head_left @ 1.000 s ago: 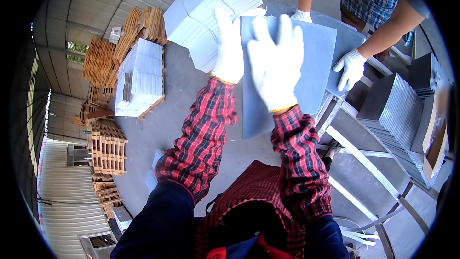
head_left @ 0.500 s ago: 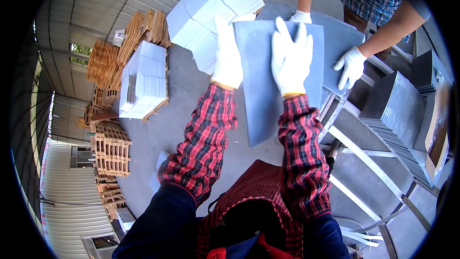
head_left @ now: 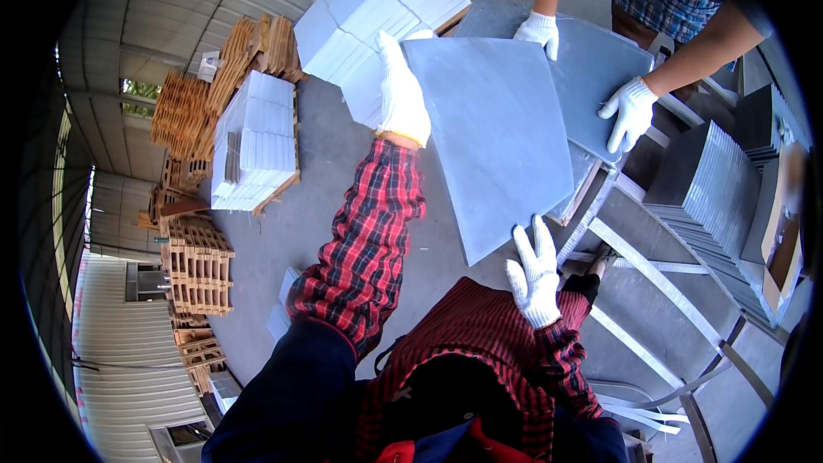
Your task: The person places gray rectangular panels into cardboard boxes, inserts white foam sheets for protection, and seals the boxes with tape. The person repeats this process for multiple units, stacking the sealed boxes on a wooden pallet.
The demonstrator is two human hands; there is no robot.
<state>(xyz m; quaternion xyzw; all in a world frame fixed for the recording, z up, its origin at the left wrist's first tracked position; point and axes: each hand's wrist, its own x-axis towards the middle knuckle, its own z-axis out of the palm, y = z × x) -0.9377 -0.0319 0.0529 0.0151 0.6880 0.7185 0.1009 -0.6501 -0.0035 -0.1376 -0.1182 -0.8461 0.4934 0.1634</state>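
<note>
A flat grey panel (head_left: 497,133) lies at an angle in front of me, overhanging on its near side. My left hand (head_left: 401,94), in a white knit glove, holds the panel's left edge near the far corner, and part of its grip is hidden. Close to the panel's near right corner is my right hand (head_left: 535,279), also gloved, with fingers spread and fingertips at the edge. Another grey panel (head_left: 591,69) lies beyond to the right. A co-worker's two gloved hands (head_left: 630,111) rest on that one.
White stacked sheets (head_left: 377,17) stand on a pallet at the far left, with a smaller white stack (head_left: 257,141) nearer. Wooden pallets (head_left: 199,261) line the left wall. To the right are a metal frame (head_left: 656,291) and dark stacked panels (head_left: 703,171).
My right hand has slid from the panel's top face back to its near edge. The panel has turned slightly, its far end shifting left. The co-worker's far hand has come further onto the other panel.
</note>
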